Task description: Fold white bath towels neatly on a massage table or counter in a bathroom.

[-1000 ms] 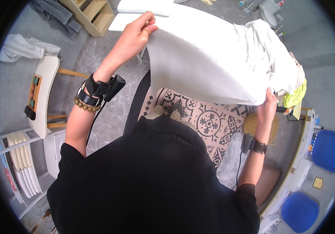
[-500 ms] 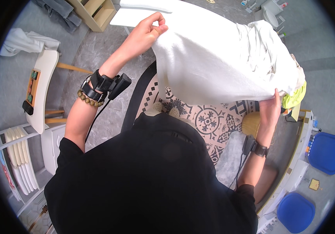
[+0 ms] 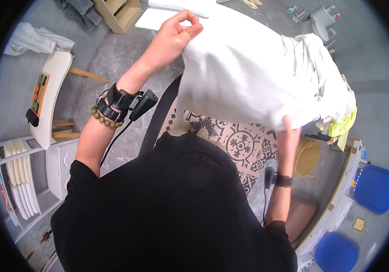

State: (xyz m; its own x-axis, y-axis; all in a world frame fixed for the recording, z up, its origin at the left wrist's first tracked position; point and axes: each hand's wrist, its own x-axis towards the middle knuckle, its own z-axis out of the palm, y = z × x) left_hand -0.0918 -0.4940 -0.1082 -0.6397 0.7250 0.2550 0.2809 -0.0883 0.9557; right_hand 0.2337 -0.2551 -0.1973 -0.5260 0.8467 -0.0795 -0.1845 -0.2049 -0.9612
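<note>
A broad white cloth [image 3: 244,68] is spread out in front of me, its near part hanging down in soft folds. My left hand [image 3: 178,36] pinches its left edge between thumb and bent forefinger, raised above the floor. Lower and to the right, my right hand [image 3: 288,136] grips the near edge; a finger lies over the cloth and the rest are partly hidden or blurred. Rumpled white fabric [image 3: 314,63] is heaped at the cloth's far right, beside a bright yellow-green cloth [image 3: 343,123].
Below the cloth lies a patterned mat [image 3: 242,143]. A round woven stool top [image 3: 307,157] is near my right forearm. On the left stand a white table [image 3: 51,99] and a rack of folded items [image 3: 20,177]. Two blue seats [image 3: 375,188] are at the right.
My right hand has slid leftward along the cloth's near edge, away from the yellow-green cloth. The left hand keeps its pinch, slightly further right. The view has shifted a little.
</note>
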